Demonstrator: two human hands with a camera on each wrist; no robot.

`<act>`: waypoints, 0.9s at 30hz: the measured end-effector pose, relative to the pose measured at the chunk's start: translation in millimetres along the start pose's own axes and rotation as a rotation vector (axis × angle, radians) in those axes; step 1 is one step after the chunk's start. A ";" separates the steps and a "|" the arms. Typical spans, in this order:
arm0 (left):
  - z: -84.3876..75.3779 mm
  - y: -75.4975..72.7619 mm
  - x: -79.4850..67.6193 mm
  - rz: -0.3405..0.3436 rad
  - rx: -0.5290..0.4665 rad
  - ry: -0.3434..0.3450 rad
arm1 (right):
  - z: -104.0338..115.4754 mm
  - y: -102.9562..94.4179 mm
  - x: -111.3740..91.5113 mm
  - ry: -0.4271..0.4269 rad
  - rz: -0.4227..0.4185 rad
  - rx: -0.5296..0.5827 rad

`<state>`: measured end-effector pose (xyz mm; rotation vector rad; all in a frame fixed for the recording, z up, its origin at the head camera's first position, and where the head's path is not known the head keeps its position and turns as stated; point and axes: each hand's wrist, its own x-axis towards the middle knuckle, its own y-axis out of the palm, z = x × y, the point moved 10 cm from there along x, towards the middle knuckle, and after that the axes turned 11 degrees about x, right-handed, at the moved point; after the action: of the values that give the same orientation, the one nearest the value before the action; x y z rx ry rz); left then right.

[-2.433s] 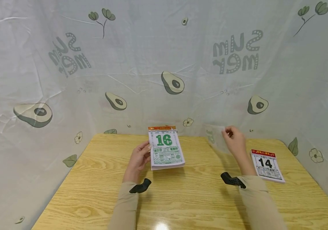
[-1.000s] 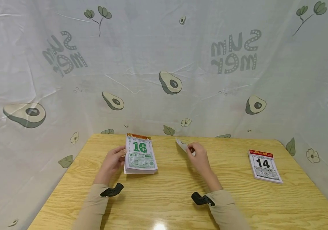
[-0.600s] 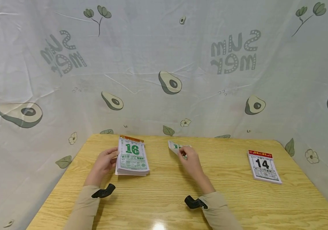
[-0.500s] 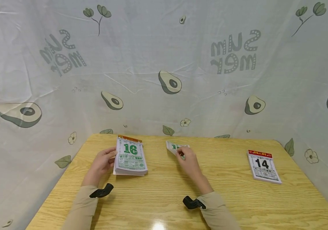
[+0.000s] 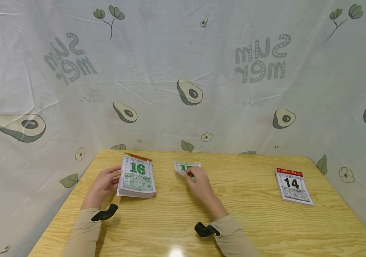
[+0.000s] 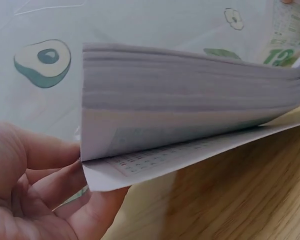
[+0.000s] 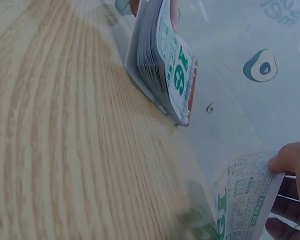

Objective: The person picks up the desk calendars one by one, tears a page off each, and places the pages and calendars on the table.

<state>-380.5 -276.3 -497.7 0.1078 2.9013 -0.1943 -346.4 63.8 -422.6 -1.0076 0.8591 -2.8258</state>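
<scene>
A thick tear-off calendar (image 5: 137, 176) showing a green 16 is at the left of the table, tilted, its red and gold header at the far end. My left hand (image 5: 103, 184) grips its left edge; in the left wrist view the thumb and fingers pinch the backing sheet (image 6: 140, 172) and pages at a corner. Right of it, my right hand (image 5: 200, 182) pinches a loose calendar page (image 5: 182, 166) with a green number, partly hidden by the fingers. That page (image 7: 250, 192) bends up towards the hand in the right wrist view.
A second calendar pad (image 5: 293, 186) with a red header and a black 14 lies flat on the right of the wooden table (image 5: 253, 200). A pale curtain (image 5: 157, 71) printed with avocados hangs behind the table's far edge.
Both hands have moved left, the left with the calendar and the right with the loose page. The page has come down from the air towards the tabletop. The calendar showing 14 stays in place.
</scene>
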 end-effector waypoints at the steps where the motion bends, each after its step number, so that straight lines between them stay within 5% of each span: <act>1: 0.4 -2.5 -0.2 -0.007 0.005 -0.004 | 1.0 3.2 0.0 0.002 0.011 -0.009; 16: 13.6 -31.3 -6.3 -0.047 0.054 -0.100 | 18.0 43.5 -7.6 0.000 0.129 -0.089; 27: 20.1 -47.1 -15.1 -0.090 0.075 -0.170 | 35.8 72.5 -16.8 -0.120 0.212 -0.159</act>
<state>-365.6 -326.6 -507.7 -0.0252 2.7323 -0.3121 -323.5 -11.9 -446.0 -1.0231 1.1174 -2.5282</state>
